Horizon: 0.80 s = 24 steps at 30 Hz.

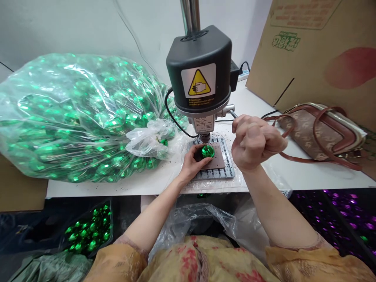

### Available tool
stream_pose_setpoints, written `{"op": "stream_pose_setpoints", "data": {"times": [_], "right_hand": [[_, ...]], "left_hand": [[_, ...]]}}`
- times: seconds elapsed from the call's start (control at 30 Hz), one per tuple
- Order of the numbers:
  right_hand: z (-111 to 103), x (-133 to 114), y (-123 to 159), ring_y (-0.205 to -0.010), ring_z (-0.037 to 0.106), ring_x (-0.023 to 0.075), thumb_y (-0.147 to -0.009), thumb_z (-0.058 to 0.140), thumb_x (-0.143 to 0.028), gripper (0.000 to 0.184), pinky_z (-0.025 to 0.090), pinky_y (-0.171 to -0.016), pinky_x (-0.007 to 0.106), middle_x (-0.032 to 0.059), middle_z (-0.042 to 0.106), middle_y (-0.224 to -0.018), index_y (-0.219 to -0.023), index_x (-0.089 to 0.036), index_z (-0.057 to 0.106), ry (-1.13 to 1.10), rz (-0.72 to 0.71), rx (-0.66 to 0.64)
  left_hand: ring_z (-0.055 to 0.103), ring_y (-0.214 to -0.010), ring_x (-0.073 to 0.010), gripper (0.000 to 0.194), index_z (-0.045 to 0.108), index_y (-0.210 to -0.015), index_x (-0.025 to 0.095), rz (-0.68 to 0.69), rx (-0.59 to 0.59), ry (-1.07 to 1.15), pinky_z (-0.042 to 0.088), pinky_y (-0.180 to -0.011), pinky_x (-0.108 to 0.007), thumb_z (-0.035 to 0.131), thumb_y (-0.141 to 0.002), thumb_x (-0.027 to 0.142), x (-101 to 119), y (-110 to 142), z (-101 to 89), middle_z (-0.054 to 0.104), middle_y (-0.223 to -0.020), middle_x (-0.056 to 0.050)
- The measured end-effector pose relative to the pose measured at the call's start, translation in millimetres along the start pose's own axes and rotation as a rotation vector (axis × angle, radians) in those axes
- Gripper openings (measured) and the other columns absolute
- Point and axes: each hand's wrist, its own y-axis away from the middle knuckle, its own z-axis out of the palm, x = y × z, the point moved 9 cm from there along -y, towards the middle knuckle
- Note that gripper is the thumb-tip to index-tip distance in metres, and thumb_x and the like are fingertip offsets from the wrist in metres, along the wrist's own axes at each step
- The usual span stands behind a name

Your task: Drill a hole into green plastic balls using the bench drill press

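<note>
A small bench drill press stands on a white table. My left hand pinches a shiny green round piece on the brown pad of the drill's base plate, right under the drill tip. My right hand is closed in a fist around the drill's feed lever at the machine's right side.
A big clear bag full of green pieces lies left on the table. A brown handbag and a cardboard box sit at the right. Below are a tray of green pieces, purple pieces and a plastic bag.
</note>
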Motion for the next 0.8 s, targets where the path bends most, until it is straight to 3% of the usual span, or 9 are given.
{"op": "stream_pose_setpoints", "data": {"times": [0.17,0.3,0.43,0.53,0.63,0.7,0.8], "right_hand": [[-2,-1,7,-0.04,0.026,0.0026,-0.084,0.056,-0.014,0.05,0.036,-0.048,0.027,-0.0067,0.021,-0.043,-0.053,-0.015,0.017,-0.005,-0.012,-0.006],[0,3,-6,-0.039,0.025,0.0018,-0.086,0.059,-0.024,0.054,0.029,-0.045,0.026,-0.0067,0.022,-0.044,-0.054,-0.016,0.017,0.067,0.125,0.114],[15,12,-34,-0.041,0.034,0.0022,-0.087,0.062,-0.029,0.047,0.022,-0.044,0.025,-0.0068,0.03,-0.046,-0.053,-0.018,0.031,0.148,0.301,0.107],[23,16,-46,-0.043,0.032,0.001,-0.089,0.059,-0.033,0.044,0.025,-0.045,0.023,-0.0075,0.032,-0.048,-0.057,-0.02,0.031,0.189,0.333,0.022],[22,17,-47,-0.044,0.031,0.0009,-0.088,0.059,-0.041,0.046,0.027,-0.046,0.024,-0.0081,0.031,-0.049,-0.06,-0.021,0.029,0.212,0.315,0.001],[22,16,-46,-0.044,0.032,0.0005,-0.088,0.058,-0.042,0.046,0.027,-0.047,0.023,-0.0082,0.029,-0.05,-0.062,-0.021,0.027,0.2,0.302,0.003],[23,13,-45,-0.045,0.033,0.0,-0.089,0.057,-0.038,0.043,0.028,-0.05,0.022,-0.0079,0.028,-0.052,-0.062,-0.02,0.028,0.177,0.297,0.011]], "left_hand": [[0.067,-0.106,-0.0243,0.057,0.062,-0.118,0.02,0.001,0.0,0.019,0.054,-0.096,-0.041,0.084,-0.074,0.049,0,1,0.6,0.071,-0.113,-0.008],[0.068,-0.104,-0.0245,0.056,0.062,-0.116,0.02,-0.011,0.013,0.006,0.054,-0.095,-0.041,0.084,-0.073,0.048,-3,0,-0.2,0.071,-0.112,-0.009],[0.068,-0.101,-0.0227,0.052,0.062,-0.115,0.02,-0.002,0.064,-0.022,0.055,-0.09,-0.038,0.083,-0.075,0.045,5,3,-2.7,0.07,-0.11,-0.008],[0.067,-0.1,-0.0215,0.044,0.062,-0.114,0.022,0.071,0.201,-0.102,0.056,-0.089,-0.037,0.079,-0.08,0.044,20,21,-15.5,0.068,-0.108,-0.008],[0.067,-0.105,-0.0243,0.039,0.064,-0.109,0.022,0.266,0.302,-0.251,0.057,-0.091,-0.041,0.077,-0.08,0.044,38,60,-29.9,0.068,-0.111,-0.011],[0.069,-0.104,-0.0261,0.034,0.068,-0.099,0.024,0.402,0.167,-0.363,0.06,-0.087,-0.043,0.081,-0.075,0.045,42,89,-23.8,0.07,-0.112,-0.011],[0.072,-0.087,-0.024,0.017,0.074,-0.09,0.031,0.51,-0.265,-0.516,0.063,-0.076,-0.042,0.08,-0.076,0.04,26,130,4.1,0.075,-0.107,-0.007]]}}
